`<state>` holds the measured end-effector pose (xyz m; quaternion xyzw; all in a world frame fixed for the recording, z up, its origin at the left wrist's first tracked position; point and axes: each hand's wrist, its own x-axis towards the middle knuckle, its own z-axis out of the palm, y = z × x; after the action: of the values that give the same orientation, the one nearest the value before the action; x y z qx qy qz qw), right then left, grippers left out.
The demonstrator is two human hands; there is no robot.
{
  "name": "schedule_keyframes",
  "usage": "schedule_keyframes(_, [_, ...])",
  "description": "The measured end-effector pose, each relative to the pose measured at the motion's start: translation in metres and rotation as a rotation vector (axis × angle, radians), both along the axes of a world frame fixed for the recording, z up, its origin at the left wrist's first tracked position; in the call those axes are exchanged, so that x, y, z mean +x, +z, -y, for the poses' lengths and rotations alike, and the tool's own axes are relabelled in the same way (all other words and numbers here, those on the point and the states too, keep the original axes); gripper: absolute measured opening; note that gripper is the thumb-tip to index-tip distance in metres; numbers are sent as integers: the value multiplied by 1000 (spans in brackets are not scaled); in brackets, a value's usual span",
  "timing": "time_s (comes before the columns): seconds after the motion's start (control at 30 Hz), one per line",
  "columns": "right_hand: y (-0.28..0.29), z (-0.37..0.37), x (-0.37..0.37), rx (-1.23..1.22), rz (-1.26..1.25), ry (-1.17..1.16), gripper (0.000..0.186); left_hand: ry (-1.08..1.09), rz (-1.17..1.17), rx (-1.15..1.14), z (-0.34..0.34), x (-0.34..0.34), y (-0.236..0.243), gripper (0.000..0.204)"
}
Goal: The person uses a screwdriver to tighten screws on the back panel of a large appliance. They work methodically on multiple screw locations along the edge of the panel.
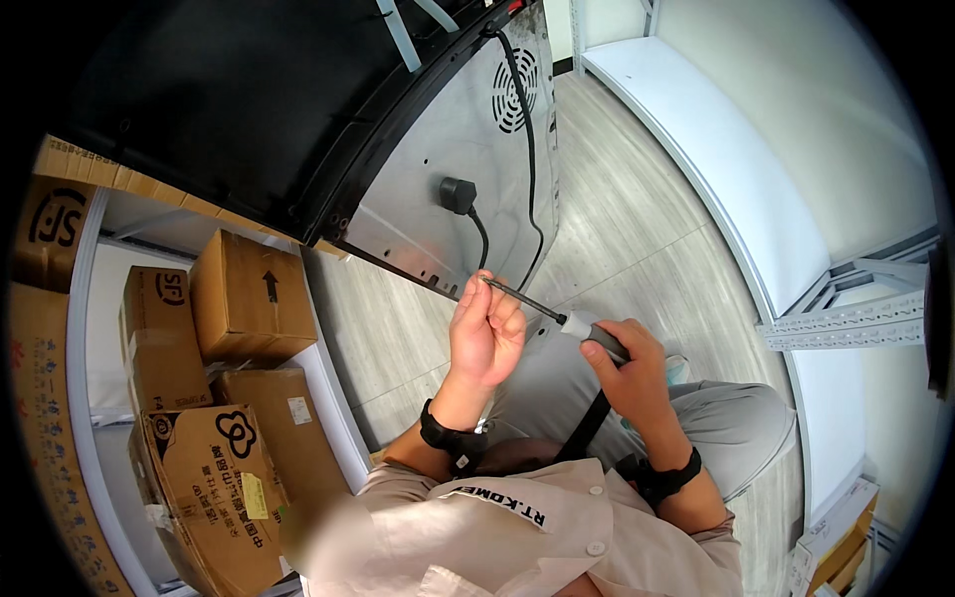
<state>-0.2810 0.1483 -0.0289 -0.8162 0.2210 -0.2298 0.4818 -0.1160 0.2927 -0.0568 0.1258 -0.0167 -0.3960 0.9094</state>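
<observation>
My right hand (pixel 630 376) is wrapped round the grey and white handle of a screwdriver (pixel 537 305), whose long thin shaft points up and left. My left hand (pixel 485 336) pinches at the shaft's tip; whatever small piece may sit there is too small to make out. Just beyond them is the metal side panel (pixel 418 209) of a large black appliance (pixel 219 90), with a round pattern of vent slots, small holes, a black plug (pixel 458 194) and two dark cables.
I am low over the pale floor (pixel 627 249), legs bent. A metal shelving unit (pixel 326 388) with several cardboard boxes (pixel 254 298) stands at the left. White metal shelves (pixel 716 169) run along the right, with a cardboard box (pixel 836 557) at the lower right.
</observation>
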Motion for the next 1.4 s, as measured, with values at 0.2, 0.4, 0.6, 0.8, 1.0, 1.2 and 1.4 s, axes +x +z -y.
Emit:
schedule_keyframes(0.2, [1, 3, -3, -151, 58, -81, 34, 194, 351, 367, 5, -2, -2, 11])
schedule_keyframes(0.4, [1, 8, -1, -275, 188, -61, 39, 265, 397, 406, 5, -5, 4, 12])
schedule_keyframes(0.6, [10, 1, 5, -359, 332, 46, 40, 346, 281, 311, -6, -1, 28, 13])
schedule_keyframes(0.8, [19, -2, 8, -440, 370, 120, 38, 301, 94, 168, -19, 1, 36, 16])
schedule_keyframes(1.0, [27, -6, 9, -572, 374, 120, 42, 227, -71, 87, -24, 3, 45, 19])
schedule_keyframes(1.2, [38, -7, 9, -638, 394, 118, 41, 208, -122, 59, -24, 4, 47, 21])
schedule_keyframes(1.4, [44, -10, 9, -667, 391, 110, 39, 215, -146, 59, -23, 3, 50, 22])
